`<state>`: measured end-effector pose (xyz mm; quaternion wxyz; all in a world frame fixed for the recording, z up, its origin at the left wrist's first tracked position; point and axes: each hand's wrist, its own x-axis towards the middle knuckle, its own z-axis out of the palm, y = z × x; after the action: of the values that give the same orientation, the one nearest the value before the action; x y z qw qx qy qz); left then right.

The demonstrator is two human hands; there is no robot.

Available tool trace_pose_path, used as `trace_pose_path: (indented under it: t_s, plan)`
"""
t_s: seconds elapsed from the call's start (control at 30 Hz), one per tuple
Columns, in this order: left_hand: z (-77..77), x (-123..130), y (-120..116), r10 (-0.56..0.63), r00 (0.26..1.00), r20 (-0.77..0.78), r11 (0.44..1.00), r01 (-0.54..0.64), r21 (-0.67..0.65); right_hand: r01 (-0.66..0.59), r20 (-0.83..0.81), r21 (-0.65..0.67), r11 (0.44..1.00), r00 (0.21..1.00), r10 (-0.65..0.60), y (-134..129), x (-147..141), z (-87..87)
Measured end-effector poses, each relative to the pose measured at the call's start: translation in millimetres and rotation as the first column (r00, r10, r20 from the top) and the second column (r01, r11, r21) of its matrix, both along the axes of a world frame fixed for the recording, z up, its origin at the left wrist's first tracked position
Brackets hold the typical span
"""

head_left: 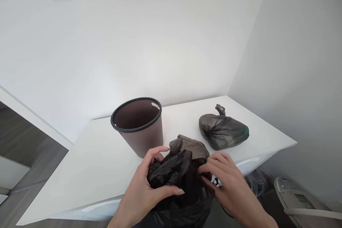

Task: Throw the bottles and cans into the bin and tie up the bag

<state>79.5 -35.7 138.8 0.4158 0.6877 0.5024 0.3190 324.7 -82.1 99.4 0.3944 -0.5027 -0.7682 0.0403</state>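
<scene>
A crumpled black plastic bag (pixel 184 199) is between my two hands at the table's front edge, its upper part a thinner, greyish brown. My left hand (pixel 145 188) grips the bag's left side, with the thumb lying across its front. On the right side, my right hand (pixel 224 178) pinches the plastic, and its fingertips are partly hidden in the folds. Just behind the left hand stands a brown trash bin (pixel 144 139) with a black rim, upright, with no liner showing inside.
A tied, filled dark trash bag (pixel 227 131) lies on the right of the white table (pixel 107 164). White walls close off the back and right. Below on the right is a beige appliance (pixel 296 197) with a handle; a clear plastic bag (pixel 258 181) is beside it.
</scene>
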Motion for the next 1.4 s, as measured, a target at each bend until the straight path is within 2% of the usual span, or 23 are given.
trace_pose_path:
  t_s: [0.07,0.17,0.23,0.3,0.37,0.43,0.5,0.6,0.67,0.73,0.83,1.03,1.23,1.3,1.4]
  plan:
    - [-1.0,-8.3,3.2,0.039,0.999,-0.015,0.999,-0.039,0.037,0.151,-0.073,0.046,0.988,0.986,-0.147,1.0,11.8,-1.1]
    - [-0.5,-20.8,8.4,0.094,0.995,-0.02,0.993,-0.092,0.071,0.378,-0.194,0.009,0.926,0.909,-0.37,-3.0,38.0,-8.8]
    - [1.8,-25.9,10.8,0.146,0.989,-0.013,0.987,-0.145,0.068,0.432,-0.224,-0.058,0.9,0.873,-0.434,-8.8,54.2,-14.0]
    - [5.6,-26.6,11.7,0.209,0.978,-0.008,0.975,-0.207,0.084,0.397,-0.27,-0.124,0.909,0.869,-0.416,-16.2,63.9,-16.5]
    - [10.1,-22.6,11.4,0.242,0.97,-0.006,0.963,-0.24,0.119,0.322,-0.387,-0.165,0.932,0.848,-0.361,-23.7,64.5,-15.8]
    - [14.2,-15.2,10.4,0.238,0.971,-0.006,0.962,-0.235,0.138,0.253,-0.518,-0.159,0.954,0.801,-0.299,-28.0,56.5,-13.2]
    - [17.0,-7.0,9.3,0.196,0.981,-0.01,0.971,-0.193,0.141,0.172,-0.557,-0.15,0.974,0.799,-0.227,-26.2,42.8,-9.3]
    - [19.3,2.4,7.4,0.091,0.996,-0.01,0.988,-0.089,0.124,-0.008,-0.422,-0.184,0.983,0.904,-0.072,-11.7,19.5,-0.5]
    - [21.0,5.3,5.5,0.044,0.999,-0.032,0.993,-0.04,0.107,-0.137,-0.306,-0.243,0.96,0.95,0.058,0.8,5.9,7.8]
    - [23.3,5.8,3.2,0.021,0.997,-0.072,0.995,-0.014,0.098,-0.232,-0.232,-0.319,0.919,0.959,0.161,10.7,-4.8,16.4]
    - [26.2,3.7,0.6,0.002,0.994,-0.111,0.994,0.009,0.106,-0.287,-0.164,-0.397,0.872,0.957,0.241,17.8,-14.8,25.1]
    - [23.6,-2.9,0.1,0.024,0.993,-0.119,0.993,-0.01,0.114,-0.282,-0.07,-0.489,0.826,0.956,0.286,19.9,-21.6,20.5]
    - [22.6,-2.6,-2.2,0.019,0.995,-0.097,0.995,-0.009,0.099,-0.304,-0.243,-0.641,0.705,0.951,0.188,20.0,-34.6,9.8]
    - [22.1,-1.7,-2.6,0.013,0.996,-0.09,0.995,-0.004,0.095,-0.285,-0.253,-0.633,0.72,0.955,0.155,20.4,-41.3,8.5]
    - [19.1,-4.9,-1.5,-0.003,0.995,-0.103,0.996,0.012,0.083,-0.257,-0.261,-0.575,0.777,0.957,0.123,22.3,-46.1,12.6]
